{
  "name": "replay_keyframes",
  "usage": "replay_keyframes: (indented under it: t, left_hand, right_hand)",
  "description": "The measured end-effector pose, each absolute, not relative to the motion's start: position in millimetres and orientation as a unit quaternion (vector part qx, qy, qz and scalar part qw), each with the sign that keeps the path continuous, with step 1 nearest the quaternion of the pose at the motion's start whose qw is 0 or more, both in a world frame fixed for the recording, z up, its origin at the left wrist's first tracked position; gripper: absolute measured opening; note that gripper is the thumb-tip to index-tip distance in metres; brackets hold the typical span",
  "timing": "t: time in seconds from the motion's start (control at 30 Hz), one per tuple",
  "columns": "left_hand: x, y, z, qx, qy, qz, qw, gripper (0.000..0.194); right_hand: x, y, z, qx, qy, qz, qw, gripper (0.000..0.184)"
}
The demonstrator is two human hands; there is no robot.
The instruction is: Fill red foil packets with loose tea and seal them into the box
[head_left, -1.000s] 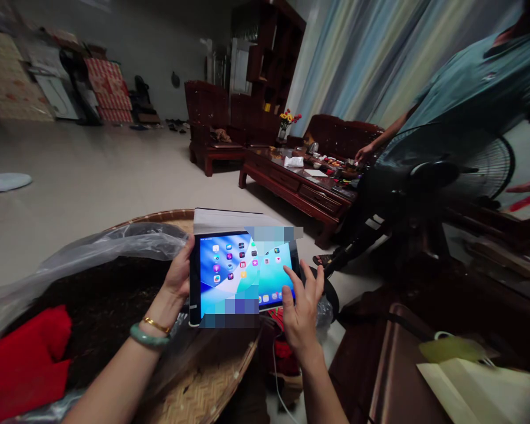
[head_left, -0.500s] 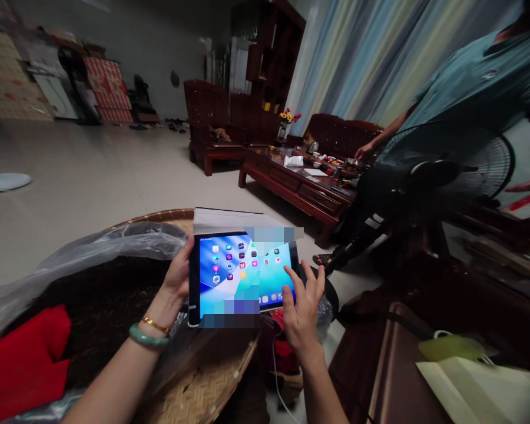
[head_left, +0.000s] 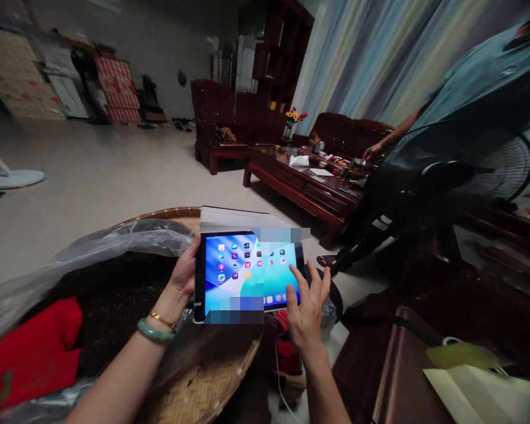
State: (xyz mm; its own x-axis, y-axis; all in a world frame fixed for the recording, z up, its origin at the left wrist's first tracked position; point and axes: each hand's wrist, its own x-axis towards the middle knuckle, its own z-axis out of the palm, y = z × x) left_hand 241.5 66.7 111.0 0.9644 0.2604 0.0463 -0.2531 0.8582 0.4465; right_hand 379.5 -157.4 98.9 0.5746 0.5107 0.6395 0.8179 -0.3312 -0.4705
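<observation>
A tablet [head_left: 229, 282] with a lit home screen of app icons is held up over the woven bamboo tray [head_left: 203, 388]. My left hand [head_left: 188, 268] grips its left edge; a gold bracelet and a green bangle circle that wrist. My right hand [head_left: 307, 303] hovers at the screen's right side, fingers apart and index finger pointing at the glass. Whether that fingertip touches cannot be made out. Behind the tablet rises a pale cover flap [head_left: 234, 221]. Parts of the screen are blurred into blocks.
Clear plastic [head_left: 128, 238], dark loose leaf-like material [head_left: 115, 306] and a red cloth or bag [head_left: 39, 353] lie in the tray. A black fan [head_left: 446, 176] stands at right, before a person in a teal shirt [head_left: 477, 76] beside the wooden coffee table [head_left: 291, 182].
The view has swung slightly left, so the room and tablet sit a little further right. My left hand keeps its hold, and my right hand stays at the screen.
</observation>
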Motion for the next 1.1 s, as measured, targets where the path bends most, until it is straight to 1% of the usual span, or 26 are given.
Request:
replay_keyframes:
  t: [0.33, 0.5, 0.6, 0.73, 0.97, 1.1]
  left_hand:
    - [242, 67, 109, 0.233, -0.016, 0.135, 0.963, 0.053]
    - [243, 63, 113, 0.236, -0.004, 0.133, 0.963, 0.055]
    - [243, 62, 115, 0.238, 0.012, 0.134, 0.962, 0.057]
    - [242, 63, 116, 0.233, 0.015, 0.145, 0.961, 0.055]
    - [241, 61, 117, 0.243, 0.060, 0.174, 0.952, 0.054]
    - [241, 61, 118, 0.251, 0.047, 0.160, 0.954, 0.056]
  right_hand:
    - [379, -155, 98, -0.800, -0.421, -0.209, 0.373, 0.040]
    - [365, -154, 103, -0.775, -0.515, -0.168, 0.325, 0.034]
    - [357, -157, 109, -0.742, -0.548, -0.155, 0.353, 0.028]
    - [360, -162, 113, -0.734, -0.518, -0.175, 0.403, 0.028]
    - [368, -163, 108, -0.755, -0.477, -0.187, 0.408, 0.032]
    - [371, -164, 107, -0.761, -0.469, -0.181, 0.409, 0.032]
